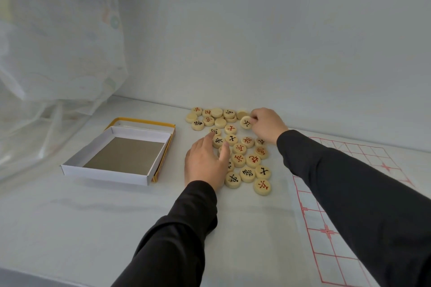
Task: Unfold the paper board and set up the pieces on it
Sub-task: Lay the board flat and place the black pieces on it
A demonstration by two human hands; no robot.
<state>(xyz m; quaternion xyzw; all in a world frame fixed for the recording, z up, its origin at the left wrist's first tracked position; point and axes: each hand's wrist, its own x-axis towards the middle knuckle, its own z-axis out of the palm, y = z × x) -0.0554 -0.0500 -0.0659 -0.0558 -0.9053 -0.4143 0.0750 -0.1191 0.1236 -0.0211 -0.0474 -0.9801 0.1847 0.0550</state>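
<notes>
**Picking pieces from the heap beside the open paper board**

The right hand (268,124), fingers curled, pinches a black-marked piece (246,122) at the far edge of the heap. The left hand (205,163) lies flat, its fingers loosely straight and their tips touching the pieces (242,158) on the heap's left side. Both arms reach forward, and the right sleeve crosses the paper board (321,251), which lies spread on the worktop (70,228) to the right with no piece visible on it. The step probably goes best if the pinched piece is lifted clear, its face read, and it is set on a line crossing. An open box (105,173) sits at the left.
</notes>
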